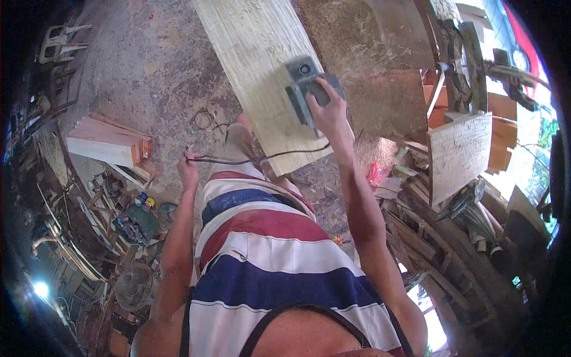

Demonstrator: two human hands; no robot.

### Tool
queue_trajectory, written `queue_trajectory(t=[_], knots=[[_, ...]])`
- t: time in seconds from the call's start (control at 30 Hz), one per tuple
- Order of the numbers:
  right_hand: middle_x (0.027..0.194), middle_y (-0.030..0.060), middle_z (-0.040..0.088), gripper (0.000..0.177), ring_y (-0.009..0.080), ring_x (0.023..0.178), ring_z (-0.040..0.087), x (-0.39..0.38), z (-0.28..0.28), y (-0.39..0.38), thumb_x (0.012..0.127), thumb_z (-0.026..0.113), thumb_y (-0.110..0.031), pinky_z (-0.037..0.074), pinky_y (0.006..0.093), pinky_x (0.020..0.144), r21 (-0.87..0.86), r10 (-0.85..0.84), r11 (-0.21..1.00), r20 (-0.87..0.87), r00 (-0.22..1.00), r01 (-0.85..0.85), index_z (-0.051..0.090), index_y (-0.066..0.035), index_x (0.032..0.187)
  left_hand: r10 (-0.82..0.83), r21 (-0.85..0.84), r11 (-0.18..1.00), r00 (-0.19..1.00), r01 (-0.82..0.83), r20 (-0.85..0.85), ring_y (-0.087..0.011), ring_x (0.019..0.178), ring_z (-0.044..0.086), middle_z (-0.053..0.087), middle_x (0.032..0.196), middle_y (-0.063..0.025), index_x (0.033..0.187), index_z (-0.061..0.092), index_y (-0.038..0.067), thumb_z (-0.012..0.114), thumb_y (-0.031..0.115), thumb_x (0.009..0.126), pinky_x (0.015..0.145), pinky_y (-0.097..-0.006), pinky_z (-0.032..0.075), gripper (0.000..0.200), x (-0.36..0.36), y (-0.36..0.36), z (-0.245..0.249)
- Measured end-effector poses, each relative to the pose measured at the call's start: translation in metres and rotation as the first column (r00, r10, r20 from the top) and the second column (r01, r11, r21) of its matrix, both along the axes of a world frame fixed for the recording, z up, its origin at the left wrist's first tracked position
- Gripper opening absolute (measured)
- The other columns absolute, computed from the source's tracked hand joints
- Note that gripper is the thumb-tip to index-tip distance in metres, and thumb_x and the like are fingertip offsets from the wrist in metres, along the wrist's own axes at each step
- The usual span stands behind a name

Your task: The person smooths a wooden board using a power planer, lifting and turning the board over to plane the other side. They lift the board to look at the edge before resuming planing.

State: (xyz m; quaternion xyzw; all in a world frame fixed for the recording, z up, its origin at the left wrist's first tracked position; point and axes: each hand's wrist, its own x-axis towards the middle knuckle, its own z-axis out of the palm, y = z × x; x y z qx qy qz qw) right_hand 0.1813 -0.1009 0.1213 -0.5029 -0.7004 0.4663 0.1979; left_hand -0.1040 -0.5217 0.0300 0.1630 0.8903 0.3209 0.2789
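My right hand [328,110] is wrapped round the handle of a dark grey power tool [301,72], which rests on a long pale wooden board [253,53]. The tool sits near the board's right edge, toward its near end. A black cord [262,158] runs from beside my right wrist across the board's near end to my left hand [189,169]. That hand is raised left of my legs, its fingers closed on the cord.
Stacked wood pieces [110,143] lie on the floor at left, near a white plastic chair [62,43]. Another board [460,157] stands at right beside piled timber [440,256]. A green container [137,225] with small items is at lower left.
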Motion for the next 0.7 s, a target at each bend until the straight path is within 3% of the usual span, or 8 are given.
queue_trajectory(t=[0.13,0.23,0.3,0.33,0.4,0.53,0.63,0.7], knots=[[0.101,0.0255,0.080,0.052,0.0355,0.093,0.081,-0.064,-0.006,0.055,0.091,0.079,-0.025,0.062,0.0425,0.086,0.067,0.013,0.998,-0.001,1.000,-0.013,0.071,-0.006,0.139,0.009,0.097,0.995,0.998,-0.015,0.061,-0.0226,0.090,0.072,0.079,0.095,-0.0131,0.135,0.073,0.000,0.047,0.041,0.118,0.085,-0.0394,0.056,0.052,0.001,-0.007,-0.016],[0.095,0.0259,0.080,0.054,0.0349,0.089,0.081,-0.108,-0.003,0.090,0.089,0.078,-0.028,0.062,0.0425,0.083,0.055,0.020,0.998,0.001,1.000,-0.020,0.072,-0.004,0.137,0.095,-0.001,0.995,0.990,-0.095,0.105,-0.0223,0.089,0.071,0.078,0.092,-0.0125,0.133,0.074,0.000,0.049,0.044,0.117,0.084,-0.0392,0.055,0.053,0.010,0.017,0.008],[0.092,0.0265,0.079,0.055,0.0347,0.088,0.080,-0.140,0.001,0.118,0.088,0.076,-0.029,0.061,0.0424,0.082,0.058,0.013,0.998,0.020,1.000,-0.014,0.073,-0.002,0.136,0.058,0.077,0.995,0.993,-0.066,0.098,-0.0223,0.083,0.071,0.076,0.086,-0.0119,0.131,0.075,0.000,0.048,0.043,0.117,0.081,-0.0394,0.056,0.053,0.013,0.004,-0.015],[0.096,0.0255,0.080,0.055,0.0323,0.090,0.081,-0.159,0.006,0.132,0.088,0.076,-0.028,0.061,0.0410,0.085,0.048,0.018,0.999,0.045,0.999,-0.020,0.073,-0.002,0.136,0.038,0.116,0.992,0.995,-0.049,0.090,-0.0223,0.080,0.070,0.075,0.083,-0.0116,0.130,0.075,0.000,0.048,0.043,0.117,0.079,-0.0394,0.056,0.053,0.010,-0.001,-0.024],[0.106,0.0236,0.082,0.055,0.0276,0.096,0.081,-0.191,0.013,0.158,0.088,0.075,-0.027,0.062,0.0382,0.090,0.023,0.027,0.999,0.103,0.994,-0.030,0.074,-0.001,0.136,0.097,0.032,0.994,0.984,-0.103,0.151,-0.0204,0.071,0.068,0.072,0.076,-0.0100,0.127,0.076,-0.001,0.047,0.040,0.116,0.072,-0.0381,0.056,0.052,0.011,0.025,0.003],[0.104,0.0230,0.082,0.054,0.0329,0.097,0.081,-0.262,0.001,0.221,0.087,0.073,-0.032,0.062,0.0417,0.092,0.147,0.040,0.988,0.037,0.999,-0.045,0.076,-0.005,0.133,0.108,0.035,0.993,0.976,-0.116,0.190,-0.0155,0.059,0.063,0.069,0.067,-0.0071,0.124,0.077,-0.003,0.045,0.038,0.116,0.059,-0.0344,0.052,0.053,0.008,0.032,-0.002],[0.105,0.0229,0.081,0.052,0.0337,0.099,0.080,-0.325,-0.001,0.276,0.087,0.073,-0.034,0.061,0.0420,0.093,0.181,0.064,0.981,0.062,0.996,-0.074,0.077,-0.006,0.131,0.114,0.027,0.992,0.965,-0.124,0.238,-0.0126,0.058,0.062,0.067,0.065,-0.0051,0.115,0.079,-0.004,0.045,0.037,0.115,0.056,-0.0326,0.049,0.053,-0.008,0.058,0.015],[0.103,0.0231,0.081,0.051,0.0337,0.100,0.080,-0.357,-0.010,0.308,0.087,0.072,-0.036,0.061,0.0409,0.092,0.214,0.093,0.971,0.062,0.994,-0.104,0.078,-0.006,0.128,0.165,0.066,0.981,0.964,-0.182,0.209,-0.0131,0.058,0.061,0.065,0.062,-0.0044,0.101,0.078,-0.002,0.045,0.030,0.113,0.055,-0.0327,0.048,0.048,-0.014,0.081,0.021]])
